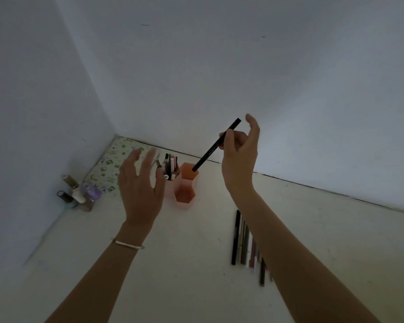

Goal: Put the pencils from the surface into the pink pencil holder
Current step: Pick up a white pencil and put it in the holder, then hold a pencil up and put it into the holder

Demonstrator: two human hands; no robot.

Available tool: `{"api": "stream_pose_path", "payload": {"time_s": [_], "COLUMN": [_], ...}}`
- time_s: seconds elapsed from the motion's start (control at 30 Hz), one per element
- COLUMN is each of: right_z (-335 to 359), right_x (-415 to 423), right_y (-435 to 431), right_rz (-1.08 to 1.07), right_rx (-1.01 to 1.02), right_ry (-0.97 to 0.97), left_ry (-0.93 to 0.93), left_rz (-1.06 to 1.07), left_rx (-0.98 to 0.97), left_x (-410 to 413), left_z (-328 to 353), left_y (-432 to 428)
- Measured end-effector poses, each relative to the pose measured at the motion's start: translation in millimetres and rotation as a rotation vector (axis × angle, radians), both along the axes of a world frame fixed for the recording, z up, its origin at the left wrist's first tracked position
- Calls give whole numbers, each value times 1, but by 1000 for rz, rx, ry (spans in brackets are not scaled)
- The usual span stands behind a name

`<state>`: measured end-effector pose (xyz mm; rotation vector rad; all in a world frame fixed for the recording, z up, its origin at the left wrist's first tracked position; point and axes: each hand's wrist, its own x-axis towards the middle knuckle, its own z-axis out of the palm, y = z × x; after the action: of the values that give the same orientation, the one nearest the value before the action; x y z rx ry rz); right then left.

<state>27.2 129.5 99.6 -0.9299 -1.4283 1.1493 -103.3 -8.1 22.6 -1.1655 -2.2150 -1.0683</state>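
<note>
Your right hand [239, 155] pinches a black pencil [216, 145], tip over the pink pencil holder's [184, 186] rear compartment; your left hand [139, 183] hovers beside it, fingers spread. More pencils [247, 243] lie on the white surface [196, 264].

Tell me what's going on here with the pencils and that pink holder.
A person is tidying pencils into a pink pencil holder near the wall corner. The right hand holds a black pencil tilted, its lower tip at the holder's back compartment. The left hand hovers open beside the holder, holding nothing. One compartment already has several pencils. A row of pencils lies on the surface, partly behind the right forearm.
</note>
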Motion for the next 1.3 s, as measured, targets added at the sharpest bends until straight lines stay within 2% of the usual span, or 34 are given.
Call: {"api": "stream_pose_path", "payload": {"time_s": [0.23, 0.4, 0.53, 0.6, 0.73, 0.8, 0.87, 1.0, 1.07, 1.13, 1.3], "right_z": [-23, -52, -72, -71, -48, -32, -21, -20, -26, -33, -47], "right_x": [-33, -44, -42, -37, -14, 0, 20, 62, 82, 100, 134], "right_y": [-31, -45, -45, -42, -18, -2, 10, 21, 21, 21, 25], "right_rz": [147, 288, 303, 263, 36, -38, -93, -154, -164, -157, -173], "right_rx": [196, 324, 607, 573, 449, 399, 351, 279, 248, 231, 175], "right_ry": [-153, -508, -743, -728, -541, -464, -428, -453, -480, -522, -589], "left_ry": [-167, -259, -314, -344, -317, -274, -331, -606, -757, -789, -679], "left_rz": [-34, -42, -51, -72, -163, -259, -367, -349, -279, -220, -145], "left_rx": [225, 269, 258, 235, 189, 126, -7, -605, -812, -889, -910], "left_x": [-14, -18, -14, -7, 24, 47, 76, 132, 150, 162, 175], "left_z": [25, 27, 24, 25, 35, 38, 33, -10, -33, -49, -61], "left_y": [-14, -23, -25, -21, 0, 13, 29, 53, 57, 57, 68]}}
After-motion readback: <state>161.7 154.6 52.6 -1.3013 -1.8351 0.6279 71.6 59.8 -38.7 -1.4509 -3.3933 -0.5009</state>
